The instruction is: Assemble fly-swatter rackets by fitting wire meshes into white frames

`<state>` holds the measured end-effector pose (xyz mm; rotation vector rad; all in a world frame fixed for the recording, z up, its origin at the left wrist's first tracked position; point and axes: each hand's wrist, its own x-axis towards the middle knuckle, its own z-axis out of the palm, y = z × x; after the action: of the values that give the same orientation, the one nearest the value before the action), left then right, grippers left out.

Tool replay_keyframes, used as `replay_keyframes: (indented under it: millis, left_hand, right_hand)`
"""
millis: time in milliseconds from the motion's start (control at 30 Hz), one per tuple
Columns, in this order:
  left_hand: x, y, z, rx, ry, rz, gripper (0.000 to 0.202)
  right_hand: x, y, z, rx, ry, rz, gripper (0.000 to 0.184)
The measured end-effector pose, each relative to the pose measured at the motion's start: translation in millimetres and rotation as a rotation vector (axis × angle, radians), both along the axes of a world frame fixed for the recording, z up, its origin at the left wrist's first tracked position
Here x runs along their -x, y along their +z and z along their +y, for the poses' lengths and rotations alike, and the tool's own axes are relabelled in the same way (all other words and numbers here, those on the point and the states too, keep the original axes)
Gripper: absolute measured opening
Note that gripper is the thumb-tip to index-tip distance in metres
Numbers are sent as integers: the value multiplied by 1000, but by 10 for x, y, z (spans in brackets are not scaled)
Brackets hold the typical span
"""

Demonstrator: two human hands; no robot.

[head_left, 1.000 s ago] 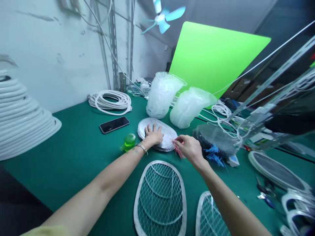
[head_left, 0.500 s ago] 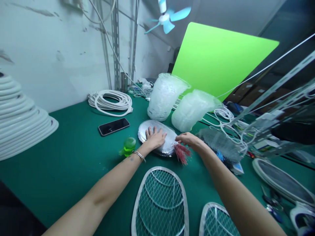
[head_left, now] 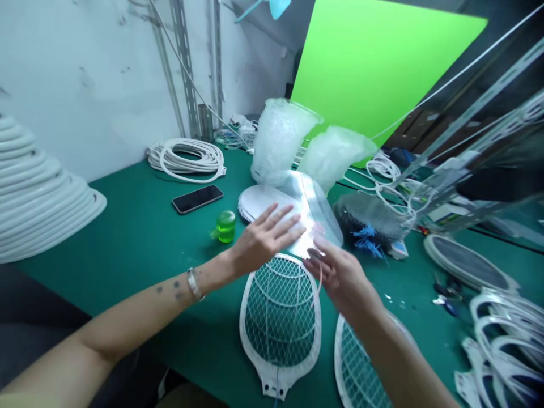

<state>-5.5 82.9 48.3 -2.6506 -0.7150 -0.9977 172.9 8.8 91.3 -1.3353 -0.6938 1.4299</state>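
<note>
My right hand (head_left: 340, 275) pinches the near end of a shiny silver mesh sheet (head_left: 317, 209) and holds it tilted up off the pile of silver meshes (head_left: 255, 203). A thin pink wire hangs from that end. My left hand (head_left: 263, 238) is open, its fingers stretched flat against the left side of the lifted sheet. Just below both hands, a white oval racket frame (head_left: 280, 317) with a lattice grid lies on the green table (head_left: 136, 238). A second frame (head_left: 357, 362) lies to its right, partly under my right forearm.
A small green bottle (head_left: 226, 225) and a black phone (head_left: 198, 198) lie to the left of the pile. Behind stand two clear bags of parts (head_left: 280, 136) and a white cable coil (head_left: 187, 156). A dark mesh stack with blue wires (head_left: 369, 218) sits right; white rings (head_left: 38, 198) far left.
My right hand has lifted one silver mesh off the pile and drawn it toward me over the racket frame. My left hand left the pile and now steadies the raised sheet.
</note>
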Motion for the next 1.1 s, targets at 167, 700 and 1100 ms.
replay_keyframes:
  millis: [167, 700, 1100]
  left_hand:
    - [369, -344, -936, 132, -179, 314, 57]
    - [461, -664, -1108, 499, -180, 410, 71]
    - [572, -499, -990, 821, -218, 412, 79]
  right_hand:
    - [375, -504, -1207, 280, -200, 170, 79]
    - [569, -1006, -1388, 338, -468, 115, 73]
    - [606, -1103, -1303, 427, -451, 220, 70]
